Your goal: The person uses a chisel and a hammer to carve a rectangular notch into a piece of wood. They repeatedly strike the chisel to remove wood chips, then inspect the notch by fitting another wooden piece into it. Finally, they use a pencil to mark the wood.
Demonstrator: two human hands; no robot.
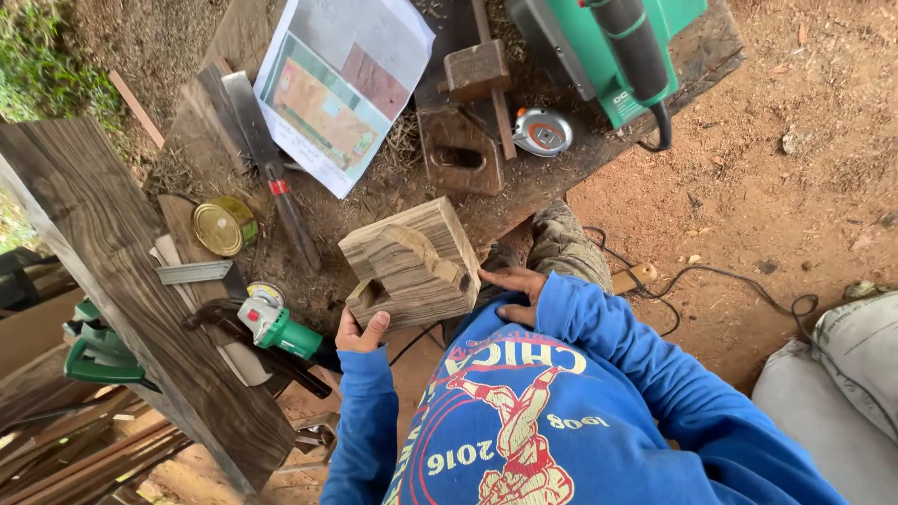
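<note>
the left hand grips the lower corner of the carved wood block held up over the workbench, the right hand flat against its side, so steady it with both palms while turning.

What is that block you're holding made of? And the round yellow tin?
The block looks like bare, unvarnished wood: striped grain, rough matte faces, a carved notch. The round tin seems to be metal with a shiny golden lid that reflects light.
</note>
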